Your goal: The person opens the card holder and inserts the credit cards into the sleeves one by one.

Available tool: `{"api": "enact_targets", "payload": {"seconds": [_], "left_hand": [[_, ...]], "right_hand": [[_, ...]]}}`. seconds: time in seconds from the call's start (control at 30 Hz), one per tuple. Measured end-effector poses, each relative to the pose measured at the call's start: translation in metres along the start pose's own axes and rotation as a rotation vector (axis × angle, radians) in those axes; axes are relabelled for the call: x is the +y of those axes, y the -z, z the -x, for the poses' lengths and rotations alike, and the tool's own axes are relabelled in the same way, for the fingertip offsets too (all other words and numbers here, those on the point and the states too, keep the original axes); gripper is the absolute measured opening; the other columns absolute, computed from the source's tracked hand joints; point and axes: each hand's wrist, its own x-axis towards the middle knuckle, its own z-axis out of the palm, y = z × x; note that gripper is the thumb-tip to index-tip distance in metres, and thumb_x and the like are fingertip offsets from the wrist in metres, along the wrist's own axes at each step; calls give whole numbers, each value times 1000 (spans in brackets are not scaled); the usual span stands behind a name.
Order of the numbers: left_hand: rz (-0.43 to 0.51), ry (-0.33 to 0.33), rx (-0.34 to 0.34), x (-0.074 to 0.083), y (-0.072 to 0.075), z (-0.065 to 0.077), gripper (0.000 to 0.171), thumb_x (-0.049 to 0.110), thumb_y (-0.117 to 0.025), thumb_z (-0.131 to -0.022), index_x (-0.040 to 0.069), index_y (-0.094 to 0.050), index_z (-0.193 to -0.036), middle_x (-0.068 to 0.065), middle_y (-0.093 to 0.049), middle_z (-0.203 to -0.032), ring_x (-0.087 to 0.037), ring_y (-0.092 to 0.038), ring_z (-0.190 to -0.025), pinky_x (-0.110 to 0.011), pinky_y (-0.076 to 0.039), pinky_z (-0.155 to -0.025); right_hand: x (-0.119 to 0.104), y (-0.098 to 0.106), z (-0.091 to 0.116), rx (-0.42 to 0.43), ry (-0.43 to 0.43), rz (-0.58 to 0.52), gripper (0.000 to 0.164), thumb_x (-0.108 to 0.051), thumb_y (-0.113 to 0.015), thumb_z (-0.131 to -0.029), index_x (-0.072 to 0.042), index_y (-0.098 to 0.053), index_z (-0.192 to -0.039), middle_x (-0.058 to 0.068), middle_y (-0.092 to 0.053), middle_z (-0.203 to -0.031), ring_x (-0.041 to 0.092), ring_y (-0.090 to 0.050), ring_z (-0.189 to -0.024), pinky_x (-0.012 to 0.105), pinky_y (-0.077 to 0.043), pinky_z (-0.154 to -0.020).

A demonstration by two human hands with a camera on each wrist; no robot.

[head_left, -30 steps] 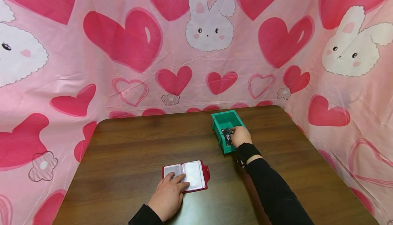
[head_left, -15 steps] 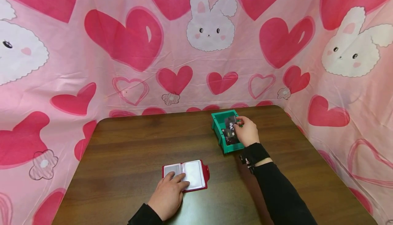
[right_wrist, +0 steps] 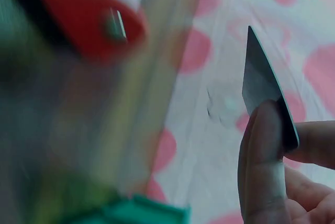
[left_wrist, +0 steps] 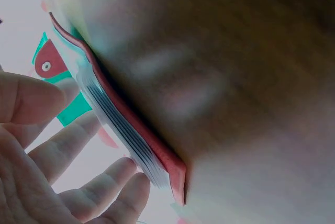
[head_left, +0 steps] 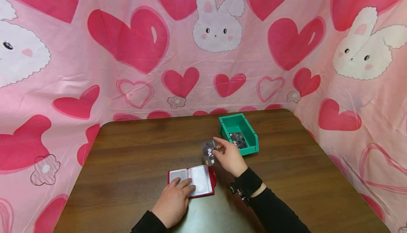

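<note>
A dark card marked "Vip" (head_left: 209,153) is pinched between the thumb and fingers of my right hand (head_left: 229,157), raised above the table just behind the card holder. In the right wrist view the card (right_wrist: 261,80) shows nearly edge-on. The red card holder (head_left: 201,180) lies spread on the table with clear sleeves inside. My left hand (head_left: 174,201) rests its fingers on the left page and the middle fold. The left wrist view shows the holder's stacked sleeves (left_wrist: 120,122) edge-on beside the extended fingers.
A green bin (head_left: 254,144) stands behind and right of the holder, with several dark cards (head_left: 237,140) inside. The brown wooden table (head_left: 136,148) ends at a pink curtain (head_left: 133,95) printed with hearts and rabbits.
My right hand lifted a card out of the green bin and carried it left and nearer, toward the card holder. The left hand has stayed on the holder.
</note>
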Motion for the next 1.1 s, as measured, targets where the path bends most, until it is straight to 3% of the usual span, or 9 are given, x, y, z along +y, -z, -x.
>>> {"api": "enact_targets", "payload": {"seconds": [0.2, 0.4, 0.6, 0.83, 1.1], "left_hand": [[-27, -15, 101, -1, 0, 3, 27, 18, -58, -90, 14, -68, -115, -8, -59, -129, -33, -53, -114, -51, -44, -93], [-38, 57, 179, -7, 0, 5, 25, 17, -59, -87, 9, -71, -107, -17, -57, -126, -35, -53, -114, -48, -46, -93], [-27, 110, 171, -10, 2, 6, 25, 17, -58, -86, 8, -72, -105, -22, -58, -123, -37, -53, -114, -49, -46, -93], [-2, 151, 99, -8, 6, 6, 27, 18, -58, -87, 8, -71, -108, -22, -56, -127, -38, -51, -118, -51, -44, -95], [-17, 138, 137, -9, 3, 6, 26, 17, -57, -86, 8, -72, -105, -22, -58, -124, -38, -52, -117, -50, -45, -94]], "right_hand": [[3, -31, 12, -133, -22, 32, 47, -15, -66, -89, -14, -54, -134, 2, -57, -93, 16, -53, -71, 24, -50, -60], [5, -49, 21, -181, 32, 91, 44, -13, -68, -87, -8, -58, -130, -1, -57, -83, 13, -51, -63, 24, -45, -53], [6, -62, 24, -216, 24, 129, 41, -13, -68, -86, -6, -61, -126, -3, -59, -80, 11, -52, -65, 23, -45, -56], [7, -67, 25, -250, -25, 131, 41, -16, -68, -87, -7, -61, -127, -2, -60, -83, 14, -53, -72, 26, -47, -63], [3, -74, 28, -224, -16, 207, 41, -17, -70, -85, -8, -63, -124, -2, -63, -83, 12, -53, -71, 29, -48, -66]]}}
